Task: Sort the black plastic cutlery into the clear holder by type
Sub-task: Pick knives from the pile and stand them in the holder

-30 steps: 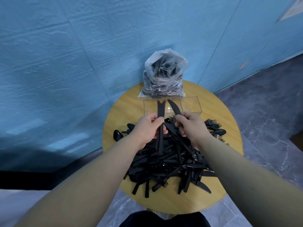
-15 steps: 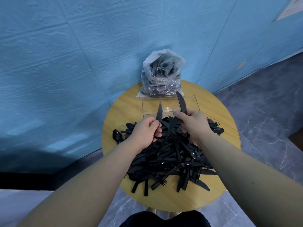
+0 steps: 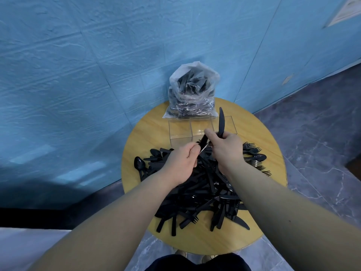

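Observation:
A heap of black plastic cutlery [image 3: 203,194] covers the middle of the round wooden table [image 3: 259,137]. Behind it stands the clear holder [image 3: 181,132] with three compartments, all looking empty. My right hand [image 3: 227,148] grips a black knife [image 3: 221,122] whose blade points up over the holder's right compartment. My left hand [image 3: 180,165] pinches another black knife [image 3: 203,143] just left of the right hand, its tip near my right thumb.
A clear plastic bag [image 3: 192,92] full of black cutlery leans against the blue wall behind the holder. Loose spoons [image 3: 139,165] lie at the table's left, forks [image 3: 254,149] and a spoon at its right. Grey tiled floor surrounds the table.
My right hand has lifted its knife upright and moved it toward the holder's right side. My left hand's knife has dropped lower and tilted toward the right hand.

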